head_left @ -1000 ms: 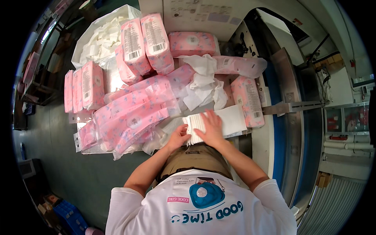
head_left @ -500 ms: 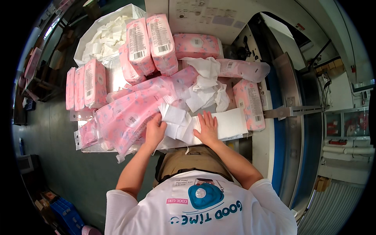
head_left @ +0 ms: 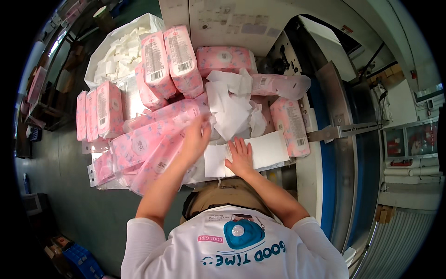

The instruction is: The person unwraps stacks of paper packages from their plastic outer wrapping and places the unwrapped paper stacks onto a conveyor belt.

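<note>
My right hand (head_left: 240, 157) lies flat with fingers spread on a long stack of white tissues (head_left: 269, 149) at the table's near edge. The stack's left end (head_left: 214, 161) lies flat too. Farther off, my left hand (head_left: 197, 139) is over the pink plastic packaging film (head_left: 153, 139), its fingertips smeared beside a heap of crumpled white tissue sheets (head_left: 232, 109). Whether the left fingers hold a sheet cannot be made out. Flattened printed film bags spread under and left of my left forearm.
Filled pink tissue packs (head_left: 181, 60) stand at the back, more packs (head_left: 109, 109) at the left, and one pack (head_left: 290, 128) at the right. A white bag of tissue scraps (head_left: 123, 53) sits back left. A machine with a metal arm (head_left: 341, 132) borders the right side.
My left hand has moved away from the stack toward the crumpled heap. Loose sheets have gone from the stack's left end, and the heap looks bigger. My right hand stays on the stack.
</note>
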`<state>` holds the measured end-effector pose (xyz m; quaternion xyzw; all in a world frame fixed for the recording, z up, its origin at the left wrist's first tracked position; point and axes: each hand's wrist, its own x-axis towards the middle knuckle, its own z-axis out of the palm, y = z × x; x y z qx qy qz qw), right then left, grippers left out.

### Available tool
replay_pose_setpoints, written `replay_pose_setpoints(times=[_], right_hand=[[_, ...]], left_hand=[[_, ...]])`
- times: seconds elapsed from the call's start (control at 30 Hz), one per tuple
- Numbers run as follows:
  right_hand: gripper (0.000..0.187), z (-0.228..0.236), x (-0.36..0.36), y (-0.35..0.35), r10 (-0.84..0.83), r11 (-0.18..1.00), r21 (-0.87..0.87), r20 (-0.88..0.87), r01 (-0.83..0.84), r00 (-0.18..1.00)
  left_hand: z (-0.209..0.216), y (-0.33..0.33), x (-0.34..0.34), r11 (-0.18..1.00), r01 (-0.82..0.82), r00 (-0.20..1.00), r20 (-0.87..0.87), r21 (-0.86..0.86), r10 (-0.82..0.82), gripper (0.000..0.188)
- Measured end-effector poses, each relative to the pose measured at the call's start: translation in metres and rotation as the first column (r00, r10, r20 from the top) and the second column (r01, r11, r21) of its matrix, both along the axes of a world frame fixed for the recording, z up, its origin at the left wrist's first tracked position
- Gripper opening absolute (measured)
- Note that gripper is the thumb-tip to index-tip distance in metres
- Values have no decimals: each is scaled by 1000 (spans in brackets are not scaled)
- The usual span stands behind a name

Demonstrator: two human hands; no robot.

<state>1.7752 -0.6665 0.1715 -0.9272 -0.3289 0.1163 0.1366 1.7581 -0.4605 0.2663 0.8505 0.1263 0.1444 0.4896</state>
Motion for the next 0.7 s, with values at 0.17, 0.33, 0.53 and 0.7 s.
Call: replay_pose_setpoints(times=[0.17,0.33,0.53,0.7], right_hand=[[72,14,1,2,-26,996,88,-67,32,997],[41,81,66,-20,-53,756,650,-61,80,997],[16,188,222,-65,-275,867,479,225,140,935],[19,189,267,-60,-186,976,-98,97,195,978]], left_hand=[[-97,-55,-91,839,-159,858,-494,-520,-143,51],[-146,-78,-90,804,29,912,-314,-594,-265,53],[-138,-88,-73,849,71,889,-353,-523,-291,55],[-136,-83,-75,841,54,896,-346,-539,-279,55]])
